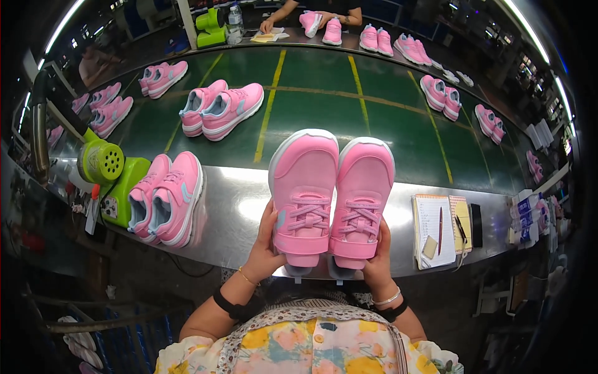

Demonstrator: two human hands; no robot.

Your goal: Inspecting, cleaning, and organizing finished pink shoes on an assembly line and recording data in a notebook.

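Observation:
A pair of pink sneakers is held up side by side before me, toes pointing away and tops facing up. My left hand [265, 249] grips the left sneaker [304, 181] at its heel end, thumb near the strap. At the other side, my right hand [377, 255] is closed round the heel end of the right sneaker [365, 187]. Both shoes have white sole edges, pink crossed laces and a pink strap. The two shoes touch or nearly touch along their inner sides. Fingers beneath them are partly hidden.
Another sneaker pair [168, 202] stands on the metal ledge [227, 199] at left, beside a green machine [121, 181]. A notebook [433, 227] with pens lies at right. More pairs [224, 109] sit on the green belt [311, 81]. Across it, a person's hand [266, 26] rests near papers.

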